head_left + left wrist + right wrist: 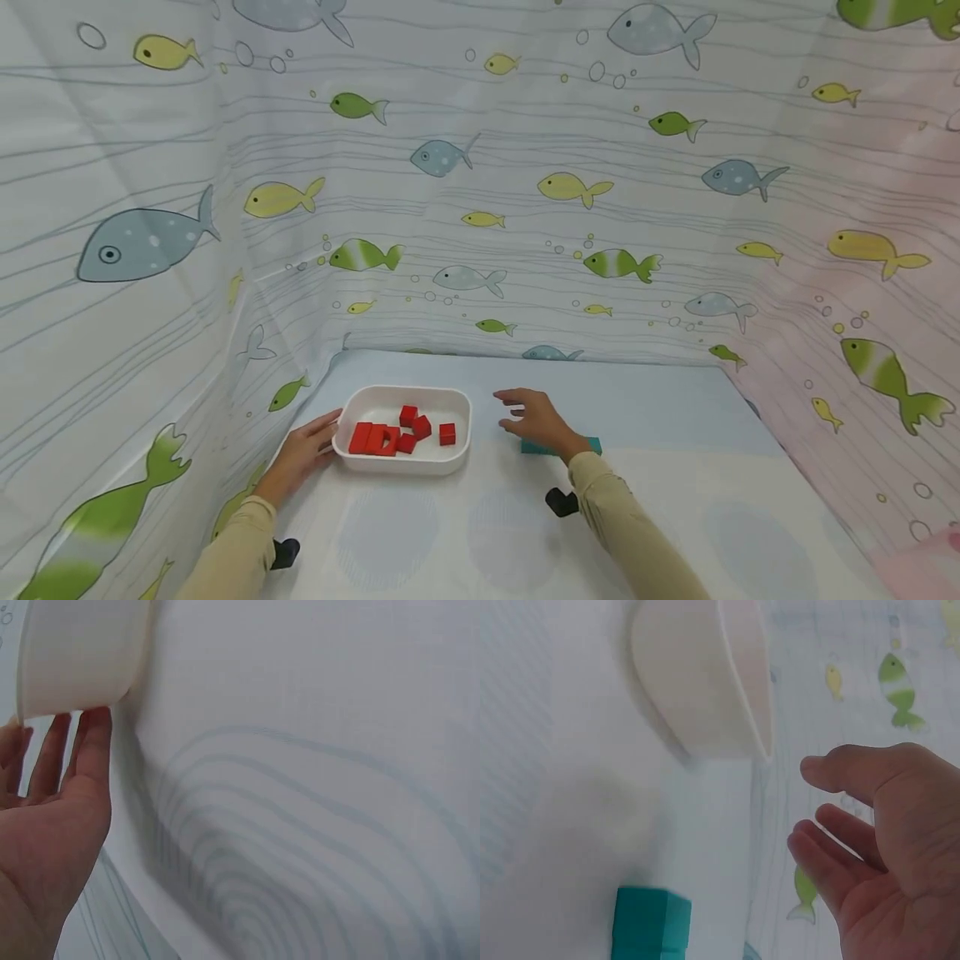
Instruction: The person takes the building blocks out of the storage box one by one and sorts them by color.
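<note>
A white plastic tub (401,467) with rounded corners holds several red blocks (422,427), among them cubes, flat oblong pieces and one arch-shaped piece. At the tub's left end is my left hand (306,450). In the left wrist view its extended fingers (94,754) touch the tub's outer wall. My right hand (540,421) hovers right of the tub, apart from it, with fingers spread and nothing held. Beneath my right wrist lie teal blocks (538,447), partly hidden by the arm. The right wrist view also shows a teal block (649,922) below the tub.
A pale cloth with large round patterns covers the table (465,533). Fish-printed curtains (510,242) enclose its back and both sides; the left curtain stands near my left arm. Black devices are on both wrists (561,502).
</note>
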The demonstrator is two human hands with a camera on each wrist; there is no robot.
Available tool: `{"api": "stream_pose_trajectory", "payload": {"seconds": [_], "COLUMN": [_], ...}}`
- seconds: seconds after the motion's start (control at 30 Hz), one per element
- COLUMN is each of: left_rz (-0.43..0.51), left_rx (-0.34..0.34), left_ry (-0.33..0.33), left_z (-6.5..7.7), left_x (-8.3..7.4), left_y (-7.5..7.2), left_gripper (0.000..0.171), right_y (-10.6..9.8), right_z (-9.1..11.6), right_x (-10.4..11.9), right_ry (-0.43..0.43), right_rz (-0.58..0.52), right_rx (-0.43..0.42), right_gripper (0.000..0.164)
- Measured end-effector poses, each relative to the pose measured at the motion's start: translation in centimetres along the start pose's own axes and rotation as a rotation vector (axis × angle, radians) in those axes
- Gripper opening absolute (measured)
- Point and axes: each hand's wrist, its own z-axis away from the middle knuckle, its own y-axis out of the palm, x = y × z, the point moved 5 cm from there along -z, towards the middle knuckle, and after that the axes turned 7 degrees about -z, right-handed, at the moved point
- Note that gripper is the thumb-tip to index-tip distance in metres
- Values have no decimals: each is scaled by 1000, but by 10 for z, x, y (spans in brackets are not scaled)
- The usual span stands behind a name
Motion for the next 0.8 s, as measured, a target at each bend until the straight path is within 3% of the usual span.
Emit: {"api": "stream_pose_trajectory", "payload": {"seconds": [0.17,0.3,0.53,0.8], "left_rz": [26,29,39,31], "left_rx": [-4,-2,-32,-41], "left_ry": [-35,-24,-18,-12], "left_z": [-1,-2,-3,-2], "left_x": [4,6,9,9], "left_y": [0,3,3,2], "left_gripper": [53,54,52,52], "right_y": [34,56,83,108], "right_z": [-24,-37,-49,-53], "right_x": [18,24,26,26], "right_ry": [14,31,40,46], "right_rz": [15,58,101,307], "right_rx": [92,148,179,192], "right_gripper": [48,48,43,44]}}
